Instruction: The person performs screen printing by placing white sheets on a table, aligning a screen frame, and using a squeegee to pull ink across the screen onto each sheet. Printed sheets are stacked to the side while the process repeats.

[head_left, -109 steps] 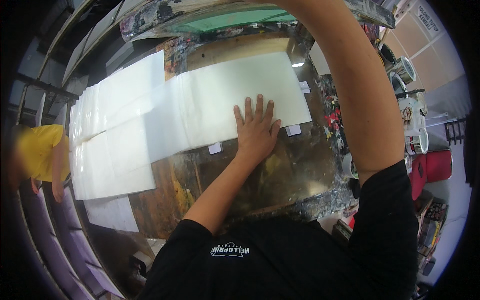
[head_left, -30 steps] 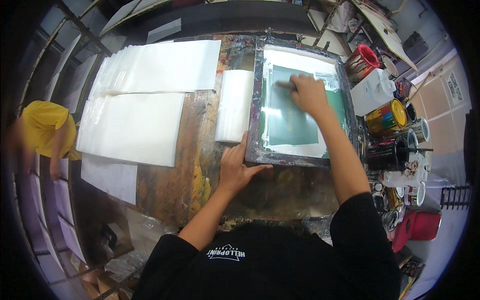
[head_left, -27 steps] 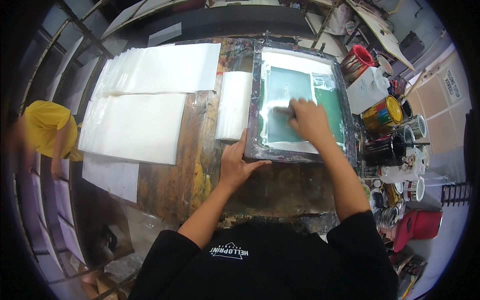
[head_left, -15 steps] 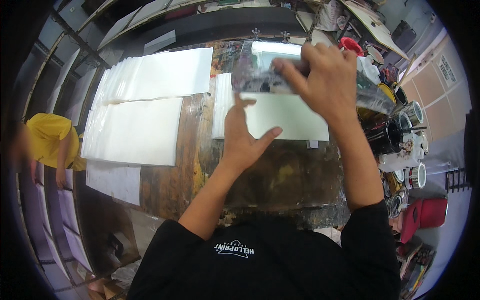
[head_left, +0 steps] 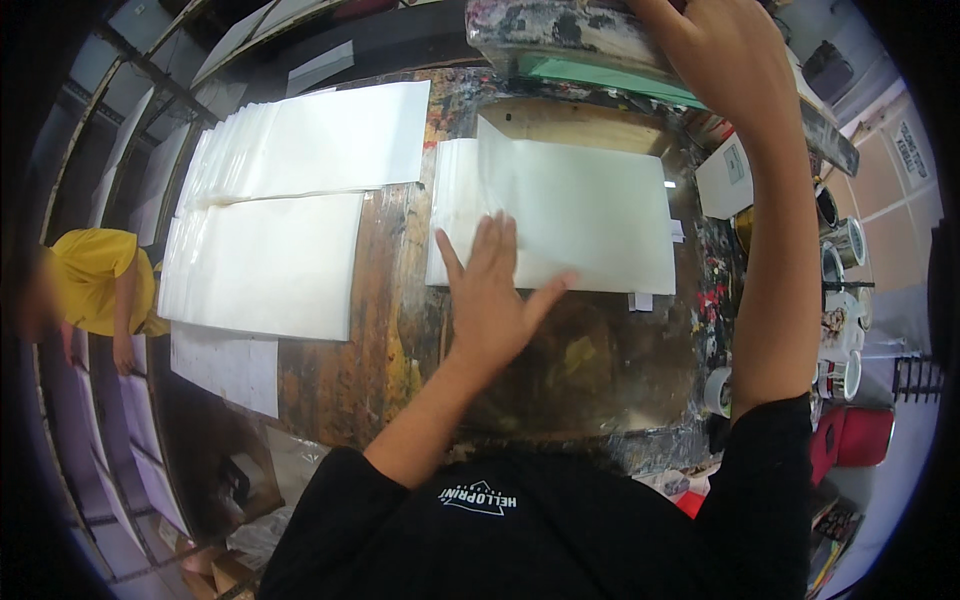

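A screen-printing frame (head_left: 570, 35), paint-smeared with green mesh (head_left: 620, 85), is tilted up at the far side of the table. My right hand (head_left: 735, 60) is closed on its near edge; some fingertips are cut off by the top of the picture. Under the raised frame lies a small stack of white paper sheets (head_left: 600, 215). My left hand (head_left: 490, 290) rests open on the stack's left part, fingers spread. Close to its fingertips, the top sheet is creased and lifts at its far left corner.
Two fanned piles of white sheets, a far pile (head_left: 320, 145) and a near pile (head_left: 265, 265), lie left on the stained wooden table (head_left: 385, 350). Paint cans (head_left: 845, 240) and a white box (head_left: 725, 180) stand right. A person in a yellow shirt (head_left: 95, 275) is at the left racks.
My right hand has raised the screen frame up and away, uncovering the paper stack. My left hand has come down flat onto the sheets.
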The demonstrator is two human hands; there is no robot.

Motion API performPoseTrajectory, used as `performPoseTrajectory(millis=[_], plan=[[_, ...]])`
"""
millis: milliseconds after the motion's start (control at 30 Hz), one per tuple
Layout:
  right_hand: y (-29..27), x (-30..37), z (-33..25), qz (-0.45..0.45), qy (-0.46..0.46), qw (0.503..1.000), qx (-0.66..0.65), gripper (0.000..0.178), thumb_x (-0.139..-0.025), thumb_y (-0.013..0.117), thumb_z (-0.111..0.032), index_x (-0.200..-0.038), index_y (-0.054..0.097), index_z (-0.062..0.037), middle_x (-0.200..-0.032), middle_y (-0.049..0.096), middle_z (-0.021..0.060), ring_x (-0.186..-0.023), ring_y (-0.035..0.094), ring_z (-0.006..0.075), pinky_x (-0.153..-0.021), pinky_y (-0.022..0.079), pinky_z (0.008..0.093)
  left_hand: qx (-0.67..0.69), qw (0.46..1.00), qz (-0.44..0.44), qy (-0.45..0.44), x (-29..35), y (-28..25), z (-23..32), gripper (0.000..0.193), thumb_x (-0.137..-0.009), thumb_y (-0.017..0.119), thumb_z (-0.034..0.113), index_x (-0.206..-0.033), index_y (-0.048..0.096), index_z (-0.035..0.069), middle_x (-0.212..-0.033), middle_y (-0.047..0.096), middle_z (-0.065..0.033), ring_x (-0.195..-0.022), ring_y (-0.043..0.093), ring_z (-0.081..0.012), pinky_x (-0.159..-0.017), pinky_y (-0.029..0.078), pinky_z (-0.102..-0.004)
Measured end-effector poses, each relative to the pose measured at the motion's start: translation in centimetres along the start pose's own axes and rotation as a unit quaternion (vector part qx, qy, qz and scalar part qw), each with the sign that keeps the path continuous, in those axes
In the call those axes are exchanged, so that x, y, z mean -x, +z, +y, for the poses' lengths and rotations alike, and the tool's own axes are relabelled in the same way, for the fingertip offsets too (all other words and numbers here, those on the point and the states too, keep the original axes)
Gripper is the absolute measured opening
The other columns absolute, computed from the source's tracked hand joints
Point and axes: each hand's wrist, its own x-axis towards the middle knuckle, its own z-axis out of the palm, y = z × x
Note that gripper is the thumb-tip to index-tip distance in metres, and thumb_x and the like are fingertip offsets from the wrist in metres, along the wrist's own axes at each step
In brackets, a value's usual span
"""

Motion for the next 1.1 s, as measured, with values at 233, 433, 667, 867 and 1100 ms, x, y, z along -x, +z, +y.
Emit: performPoseTrajectory(millis=[233,433,667,867,1100], plan=[[0.1,1.1,-0.1,-0.058,-0.014,0.998,0.007,0.086,-0.101,0.044,-0.078,-0.064,0.072,-0.0058,-0.059,0.064,0.0089,-0.056,0.06,0.022,-0.058,0.047,0.04,-0.179,0.979,0.089,-0.046,3.0,-7.0,-11.0,0.046,-0.1,0.075,0.033,-0.138,0.07,0.009,-0.153,0.06,-0.0176,-0.151,0.046,-0.0384,-0.129,0.005,-0.0677],[0.1,1.8,-0.2,-0.026,-0.028,0.999,0.028,0.085,-0.099,0.048,-0.074,-0.072,0.077,0.0023,-0.074,0.072,0.0245,-0.077,0.071,0.0417,-0.08,0.05,0.0522,-0.219,0.929,0.26,-0.148,2.2,-8.8,-14.7,0.053,-0.103,0.07,0.031,-0.152,0.06,0.014,-0.168,0.043,-0.0143,-0.16,0.028,-0.0384,-0.129,0.011,-0.0663],[0.1,0.4,-0.2,-0.033,-0.043,0.998,0.024,0.086,-0.099,0.048,-0.073,-0.073,0.076,0.0035,-0.074,0.072,0.024,-0.078,0.071,0.0411,-0.083,0.05,0.0509,-0.034,0.982,-0.161,0.088,0.2,11.2,3.0,0.062,-0.111,0.049,0.042,-0.163,0.042,0.009,-0.172,0.033,-0.0184,-0.161,0.025,-0.043,-0.128,0.01,-0.0689],[-1.2,0.8,-0.3,-0.056,-0.031,0.998,0.018,0.088,-0.1,0.048,-0.073,-0.074,0.075,0.0072,-0.075,0.072,0.0262,-0.08,0.072,0.041,-0.082,0.054,0.0515,-0.069,0.988,-0.109,0.087,0.6,14.2,4.0,0.057,-0.112,0.042,0.036,-0.161,0.045,0.006,-0.172,0.034,-0.0176,-0.16,0.026,-0.0433,-0.128,0.006,-0.0701],[-0.2,-0.7,0.7,0.001,-0.046,0.998,0.035,0.088,-0.101,0.047,-0.072,-0.066,0.07,0.0047,-0.068,0.069,0.0235,-0.07,0.071,0.0387,-0.072,0.057,0.0507,0.037,0.98,-0.197,0.011,-1.4,12.9,4.0,0.053,-0.114,0.038,0.033,-0.159,0.048,0.006,-0.171,0.038,-0.0124,-0.16,0.029,-0.0388,-0.128,0.008,-0.0698]])
